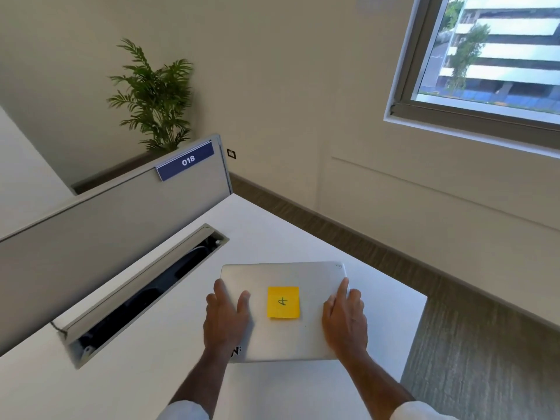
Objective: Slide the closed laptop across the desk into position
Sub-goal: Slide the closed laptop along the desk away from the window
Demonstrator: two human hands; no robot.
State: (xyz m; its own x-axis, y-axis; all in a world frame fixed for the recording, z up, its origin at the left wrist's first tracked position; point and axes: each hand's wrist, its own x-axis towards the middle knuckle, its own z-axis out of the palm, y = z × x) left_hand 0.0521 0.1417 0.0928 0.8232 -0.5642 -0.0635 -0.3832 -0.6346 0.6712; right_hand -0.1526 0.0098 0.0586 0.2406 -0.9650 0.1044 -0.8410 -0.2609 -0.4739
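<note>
White desk (pixel 303 231) by grey divider (pixel 106 237), cable tray (pixel 145 292) open. Closed laptop (pixel 285 277) lies flat nr desk's right end w/ yellow sticky note (pixel 283 302). Left hand (pixel 225 316) & right hand (pixel 344 318) flat on lid, fingers spread over side edges.

White surface (pixel 169 368), smooth, corner at 12 o'clock, right edge running off toward 4. Closed silver laptop (pixel 306 338) lies flat on it near centre, close to the right edge. Yellow note (pixel 283 302) stuck on the lid. At 9 to 10 o'clock of the laptop, a long cable slot (pixel 142 295) cut into the surface, flap raised, dark inside. Grey divider (pixel 100 234) stands along the far left edge.
</note>
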